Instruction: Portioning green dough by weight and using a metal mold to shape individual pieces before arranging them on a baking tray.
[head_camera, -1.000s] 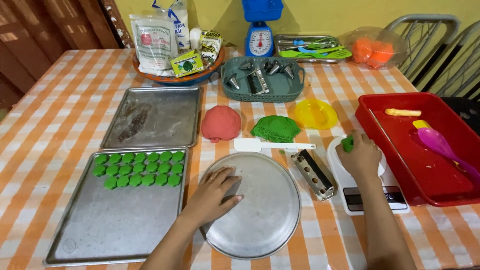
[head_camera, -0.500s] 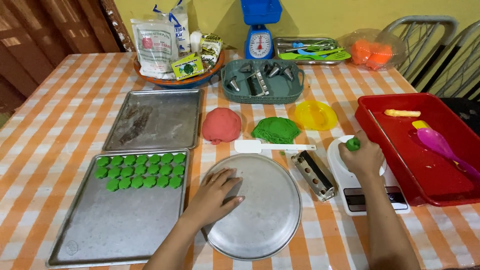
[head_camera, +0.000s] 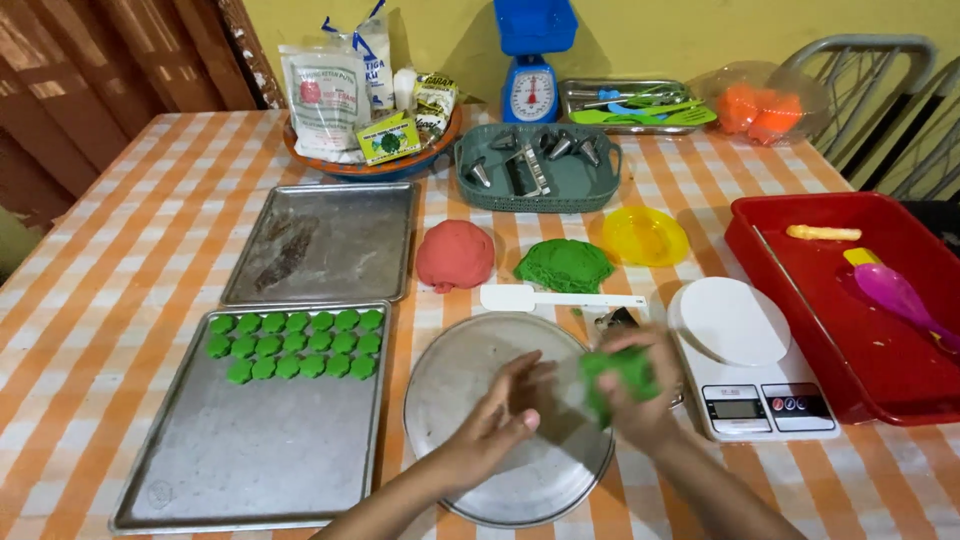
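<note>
My right hand (head_camera: 640, 395) grips a lump of green dough (head_camera: 620, 375) over the right edge of a round metal plate (head_camera: 470, 370). My left hand (head_camera: 495, 420) lies over the middle of that plate, fingers apart, its tips close to the green lump. Behind the plate lie a white spatula (head_camera: 560, 298), a red dough mound (head_camera: 455, 255) and a larger green dough mound (head_camera: 565, 265). A white kitchen scale (head_camera: 745, 355) stands just right of my right hand.
A baking tray (head_camera: 250, 450) at the left carries rows of small green dough pieces (head_camera: 295, 343); a second metal tray (head_camera: 325, 245) lies behind it. A red tub (head_camera: 850, 300) sits at the right edge. A yellow dish (head_camera: 645, 235), a green basket (head_camera: 540, 170) and a blue dial scale (head_camera: 530, 85) stand farther back.
My right hand has come from the white kitchen scale leftward to the plate's edge, carrying the green dough. My left hand has shifted right across the plate toward it.
</note>
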